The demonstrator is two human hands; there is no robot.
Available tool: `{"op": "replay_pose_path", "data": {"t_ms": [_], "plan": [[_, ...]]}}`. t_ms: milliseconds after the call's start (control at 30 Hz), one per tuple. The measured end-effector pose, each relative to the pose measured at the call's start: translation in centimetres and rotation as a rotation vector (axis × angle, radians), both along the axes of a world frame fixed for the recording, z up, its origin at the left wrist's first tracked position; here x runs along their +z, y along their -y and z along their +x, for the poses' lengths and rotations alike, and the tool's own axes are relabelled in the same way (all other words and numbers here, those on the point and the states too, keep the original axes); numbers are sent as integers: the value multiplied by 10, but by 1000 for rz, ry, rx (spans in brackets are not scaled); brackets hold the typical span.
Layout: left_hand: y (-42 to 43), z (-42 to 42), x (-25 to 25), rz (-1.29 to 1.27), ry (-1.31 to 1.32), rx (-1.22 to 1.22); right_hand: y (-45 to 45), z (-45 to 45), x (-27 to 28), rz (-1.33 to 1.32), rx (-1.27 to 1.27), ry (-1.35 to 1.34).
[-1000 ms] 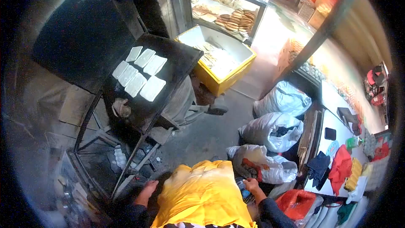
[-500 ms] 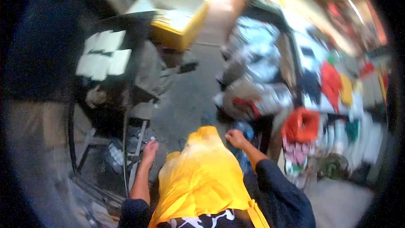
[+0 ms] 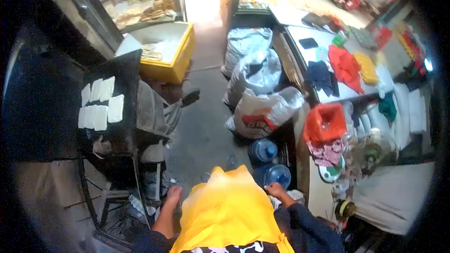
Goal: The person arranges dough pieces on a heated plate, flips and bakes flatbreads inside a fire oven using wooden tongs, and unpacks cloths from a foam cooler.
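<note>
Shifted since a second ago: the view, now turned rightward, so that the black table (image 3: 129, 75) sits farther left, the sacks nearer the centre, and two blue water jugs (image 3: 278, 176) show plainly beside the right hand (image 3: 277, 191). Yellow apron (image 3: 227, 211), one: worn on the person's front, lying between the two hands. Left hand (image 3: 174, 194): just beside the apron's left edge, fingers seemingly half curled; how far they close, and on what, cannot be told. Right hand: just beside the apron's right edge, near the jugs, fingers bent inward; contact or grip cannot be told. Black table: seven flat white pieces (image 3: 116, 108), laid in two rows; metal frame (image 3: 101, 206) below, reaching near the left arm. Floor (image 3: 211, 107): grey strip, edged by the table on the left and by three bulging white sacks (image 3: 253, 82) and the jugs on the right; a dark item (image 3: 191, 97) juts in from the table side. Far end: yellow box (image 3: 178, 61) with pale lining, partly narrowing the passage; display case (image 3: 140, 0) behind it, holding browned flat breads (image 3: 157, 9). Right side: white counter (image 3: 300, 42) bearing red cloth (image 3: 344, 68) and dark cloth (image 3: 318, 75); red tub (image 3: 311, 126) and pink cloth (image 3: 326, 154) nearer.
</note>
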State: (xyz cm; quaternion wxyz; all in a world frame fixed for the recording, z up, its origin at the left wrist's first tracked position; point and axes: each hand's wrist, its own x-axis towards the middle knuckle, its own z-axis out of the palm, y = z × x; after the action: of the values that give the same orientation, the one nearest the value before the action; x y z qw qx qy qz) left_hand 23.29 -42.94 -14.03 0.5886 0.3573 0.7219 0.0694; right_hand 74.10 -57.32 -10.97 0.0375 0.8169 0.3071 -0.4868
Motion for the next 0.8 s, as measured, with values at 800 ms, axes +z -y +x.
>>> {"op": "replay_pose_path", "data": {"t_ms": [800], "plan": [[-131,82,13,-142,-114,-153,-261,236,95,1099,-206,561]]}}
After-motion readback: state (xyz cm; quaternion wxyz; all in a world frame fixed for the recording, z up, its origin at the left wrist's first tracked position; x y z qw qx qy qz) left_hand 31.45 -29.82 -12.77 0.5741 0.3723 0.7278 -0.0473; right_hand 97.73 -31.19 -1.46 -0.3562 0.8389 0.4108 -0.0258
